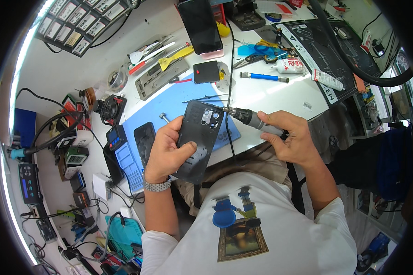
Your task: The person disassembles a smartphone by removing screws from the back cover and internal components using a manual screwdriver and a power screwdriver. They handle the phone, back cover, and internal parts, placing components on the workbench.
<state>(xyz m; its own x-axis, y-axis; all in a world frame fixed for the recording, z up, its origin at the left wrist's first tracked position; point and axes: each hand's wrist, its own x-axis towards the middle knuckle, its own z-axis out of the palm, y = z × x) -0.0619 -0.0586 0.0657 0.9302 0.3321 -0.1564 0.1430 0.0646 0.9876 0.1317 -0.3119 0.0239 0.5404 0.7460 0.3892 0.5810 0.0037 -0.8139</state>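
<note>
My left hand (166, 150) grips a black phone (198, 142) by its left side, thumb across the back. The phone is tilted with its back toward me, and round camera openings and a light metal patch show near its top. In my right hand (291, 135) is a grey and black rotary tool (254, 120), fingers wrapped round its body. Its thin metal tip is at the phone's upper right edge; I cannot tell whether it touches. Under them lies a blue work mat (163, 98), with another dark phone (145, 140) on its left part.
A black phone (199, 27) leans upright at the back, near a grey metal tray (163, 78) and a yellow pry tool (175, 57). A blue tube (264, 77), white glue bottle (291, 66) and black mat (316, 50) lie right. A black cable (231, 68) runs down the bench.
</note>
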